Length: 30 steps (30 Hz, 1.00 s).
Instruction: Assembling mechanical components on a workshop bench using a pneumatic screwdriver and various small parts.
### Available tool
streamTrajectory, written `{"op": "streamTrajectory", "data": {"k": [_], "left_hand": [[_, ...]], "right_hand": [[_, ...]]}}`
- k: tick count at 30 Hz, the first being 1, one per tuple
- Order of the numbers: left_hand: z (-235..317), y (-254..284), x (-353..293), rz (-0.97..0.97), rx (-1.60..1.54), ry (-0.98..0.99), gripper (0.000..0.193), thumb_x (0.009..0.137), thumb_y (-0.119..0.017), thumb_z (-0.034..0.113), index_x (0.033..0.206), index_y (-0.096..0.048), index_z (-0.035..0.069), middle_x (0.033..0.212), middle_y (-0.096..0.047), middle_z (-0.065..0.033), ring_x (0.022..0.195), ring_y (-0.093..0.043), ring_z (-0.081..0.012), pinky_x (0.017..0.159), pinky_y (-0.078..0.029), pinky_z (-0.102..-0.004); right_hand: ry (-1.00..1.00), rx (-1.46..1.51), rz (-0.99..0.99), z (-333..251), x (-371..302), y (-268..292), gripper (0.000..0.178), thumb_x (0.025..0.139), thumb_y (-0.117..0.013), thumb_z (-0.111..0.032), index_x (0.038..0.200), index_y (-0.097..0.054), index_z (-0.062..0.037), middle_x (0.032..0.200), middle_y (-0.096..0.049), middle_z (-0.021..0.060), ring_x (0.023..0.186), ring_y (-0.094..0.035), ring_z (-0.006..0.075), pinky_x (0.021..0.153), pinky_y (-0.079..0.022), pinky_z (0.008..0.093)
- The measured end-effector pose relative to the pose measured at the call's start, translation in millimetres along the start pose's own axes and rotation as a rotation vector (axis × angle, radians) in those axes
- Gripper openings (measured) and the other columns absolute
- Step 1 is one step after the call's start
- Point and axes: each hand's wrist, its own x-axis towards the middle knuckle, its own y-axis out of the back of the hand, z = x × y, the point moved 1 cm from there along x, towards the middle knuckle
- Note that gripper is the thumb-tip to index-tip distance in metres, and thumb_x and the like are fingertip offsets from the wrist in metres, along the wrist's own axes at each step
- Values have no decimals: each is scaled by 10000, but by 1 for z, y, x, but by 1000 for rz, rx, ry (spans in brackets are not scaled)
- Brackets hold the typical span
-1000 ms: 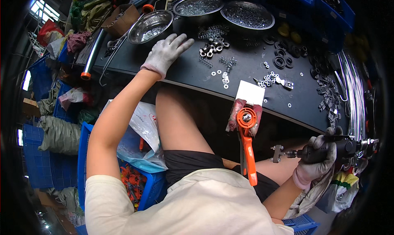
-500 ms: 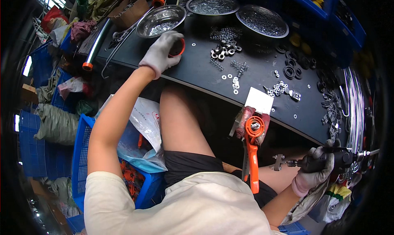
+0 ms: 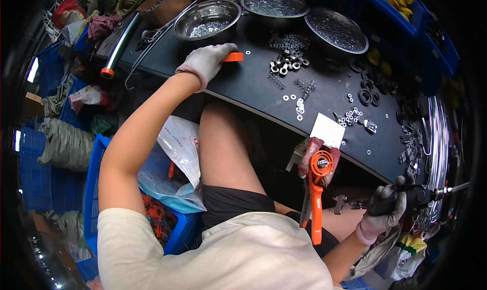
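Note:
My left hand, in a pale glove, grips an orange round cap over the left part of the black table, just below a steel bowl of washers. The cap is seen edge-on. My gloved right hand is closed around a black power driver at the lower right, its socket end pointing left. Between the hands, an orange-handled cutter-like tool stands in red-wrapped jaws at the table edge. A spring shows in its round orange head. Neither hand touches it.
Two more steel bowls of small parts stand at the back. Nuts, springs, black rings and a white card lie on the table. A blue crate holds orange parts beside my left leg. Metal rods stand at right.
My left hand has turned the orange cap from showing its dark hollow to edge-on, shifting slightly right and away from the bowl. My right hand still holds the driver, and the view has shifted a little.

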Motion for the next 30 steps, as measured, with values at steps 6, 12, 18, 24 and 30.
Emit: {"op": "streamTrajectory", "data": {"k": [6,12,18,24,30], "left_hand": [[-4,16,-20,-72,-336,-207,635,743,-622,-56,1336,-456,101,1359,-472,-150,1214,-493,-339,1059,-398,-378],[8,9,-24,20,-287,-26,895,652,-765,277,1426,-333,152,1372,-454,-158,1247,-451,-343,1066,-371,-397],[12,-3,-14,-55,-343,114,892,654,-767,263,1421,-327,146,1212,-551,-189,1129,-534,-356,1012,-411,-408],[6,6,-12,262,-731,73,733,713,-753,260,1340,-426,70,1159,-584,-139,1091,-574,-229,993,-423,-327],[-18,9,-27,292,-611,166,548,777,-700,267,1251,-541,44,1194,-586,-144,1071,-598,-229,985,-432,-323]], "right_hand": [[-6,-38,-29,-1,0,5,493,958,-440,-143,1408,-284,-17,1184,-514,156,760,-581,155,703,-526,297],[-39,-70,93,7,2,2,490,969,-429,-159,1415,-279,-25,1180,-515,152,691,-537,137,617,-477,279],[-72,-44,-5,11,2,-3,493,971,-422,-154,1424,-266,-36,1194,-514,143,671,-508,126,622,-457,285],[-71,-66,54,14,0,-7,498,969,-432,-155,1424,-268,-40,1189,-516,141,666,-508,126,614,-453,283],[-96,-67,37,16,0,-3,492,970,-432,-155,1422,-272,-40,1187,-517,137,673,-508,130,616,-455,284]]}}
